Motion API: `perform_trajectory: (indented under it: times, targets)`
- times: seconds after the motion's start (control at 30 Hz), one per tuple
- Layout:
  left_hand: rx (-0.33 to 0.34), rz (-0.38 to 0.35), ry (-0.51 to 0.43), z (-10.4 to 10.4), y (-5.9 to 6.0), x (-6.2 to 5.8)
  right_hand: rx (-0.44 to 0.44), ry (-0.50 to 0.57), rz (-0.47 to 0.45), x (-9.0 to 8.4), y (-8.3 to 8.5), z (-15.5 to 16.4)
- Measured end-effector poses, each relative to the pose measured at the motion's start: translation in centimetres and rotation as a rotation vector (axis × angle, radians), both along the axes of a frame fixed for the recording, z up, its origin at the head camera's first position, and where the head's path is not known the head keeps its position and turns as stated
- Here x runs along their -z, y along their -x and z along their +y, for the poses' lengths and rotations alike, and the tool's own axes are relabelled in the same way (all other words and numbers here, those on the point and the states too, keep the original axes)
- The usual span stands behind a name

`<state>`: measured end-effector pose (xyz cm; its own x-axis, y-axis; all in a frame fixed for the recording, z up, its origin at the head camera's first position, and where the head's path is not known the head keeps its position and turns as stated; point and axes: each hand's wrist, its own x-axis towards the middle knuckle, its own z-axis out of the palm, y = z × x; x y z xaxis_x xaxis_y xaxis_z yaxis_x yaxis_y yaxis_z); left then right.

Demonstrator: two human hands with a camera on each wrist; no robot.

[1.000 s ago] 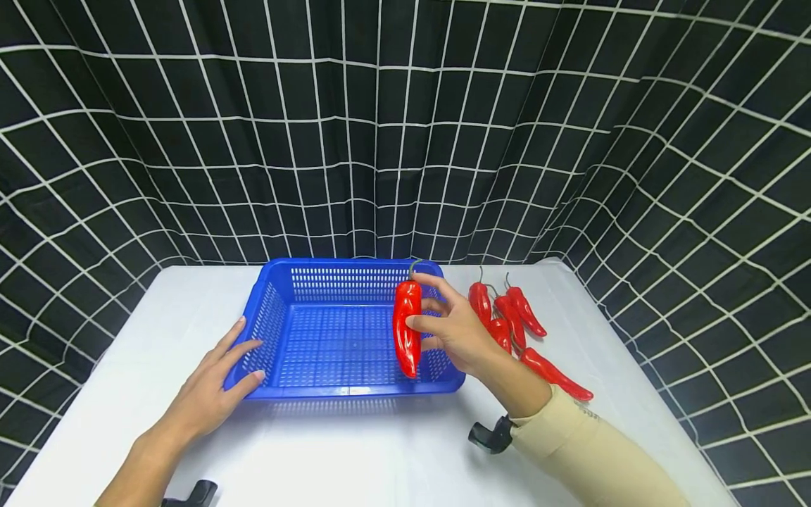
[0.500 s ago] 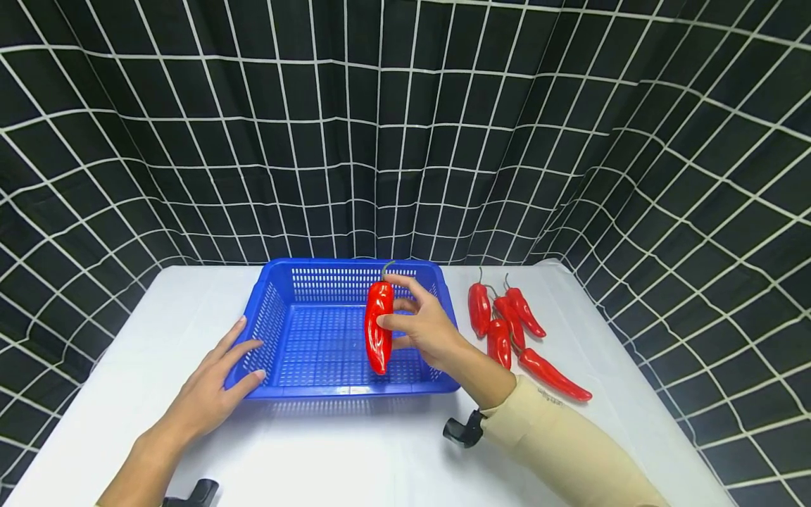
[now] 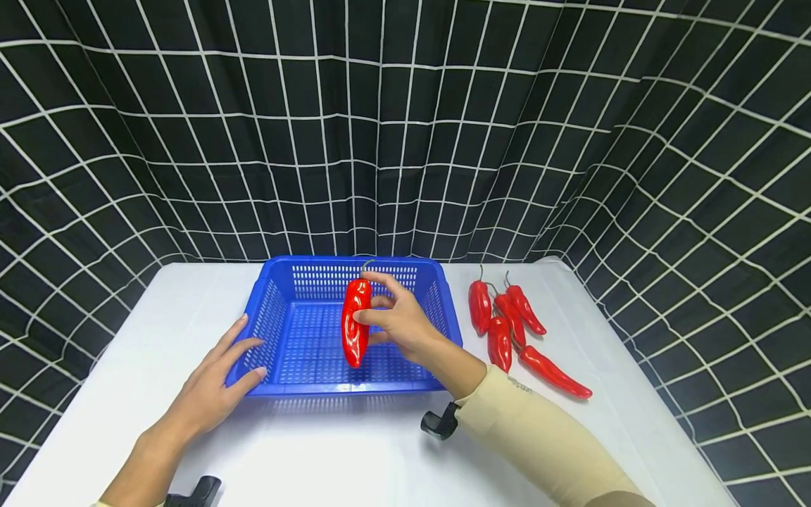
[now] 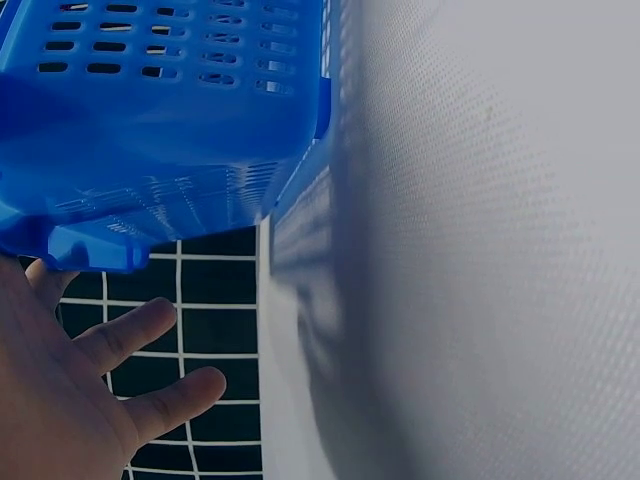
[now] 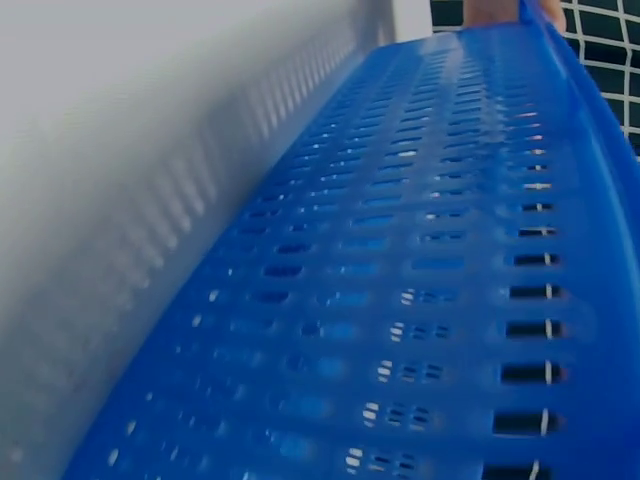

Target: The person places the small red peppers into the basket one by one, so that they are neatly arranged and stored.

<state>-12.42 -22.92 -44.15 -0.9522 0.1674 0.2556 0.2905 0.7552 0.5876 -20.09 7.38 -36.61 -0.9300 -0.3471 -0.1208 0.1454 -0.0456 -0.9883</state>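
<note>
In the head view, my right hand (image 3: 405, 325) pinches a glossy red chili pepper (image 3: 355, 338) between thumb and fingers. The pepper hangs over the middle of a blue perforated plastic basket (image 3: 304, 389), upright with its green stem at the top. My left hand (image 3: 205, 394) lies spread at the basket's left rim, fingertips touching it. Straight, parted fingers of the left hand (image 4: 160, 405) show beside the basket's corner in the left wrist view. Only the basket's slotted front wall (image 5: 400, 250) fills most of the right wrist view; the right hand and pepper are out of sight there.
Several red chili peppers (image 3: 552, 372) lie in a loose group on the white table (image 3: 355, 451), right of the basket. A black curtain (image 3: 329, 141) with a white grid encloses the back and sides. Black wrist camera mounts (image 3: 440, 422) sit under the forearms.
My right hand has carried the chili pepper leftward, from the basket's right side to over its middle. The left hand and the basket have stayed in place.
</note>
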Motion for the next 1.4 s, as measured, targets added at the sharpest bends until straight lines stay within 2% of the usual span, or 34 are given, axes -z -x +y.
perform_trajectory:
  times: [0.33,0.9,1.13,1.4]
  targets:
    - [-0.006,-0.013,0.004,-0.1,0.1,0.3,0.011,0.011,-0.056,1.6,0.8,-2.0]
    - [-0.009,-0.038,0.015,0.0,0.0,-0.2,-0.036,-0.125,-0.082,2.8,1.6,-6.9]
    - [-0.006,-0.046,0.023,0.1,0.0,-0.5,-0.032,-0.223,-0.092,3.1,1.9,-8.5]
    - [-0.013,-0.055,0.025,0.1,-0.1,-0.3,-0.023,-0.282,-0.11,3.8,1.8,-10.3]
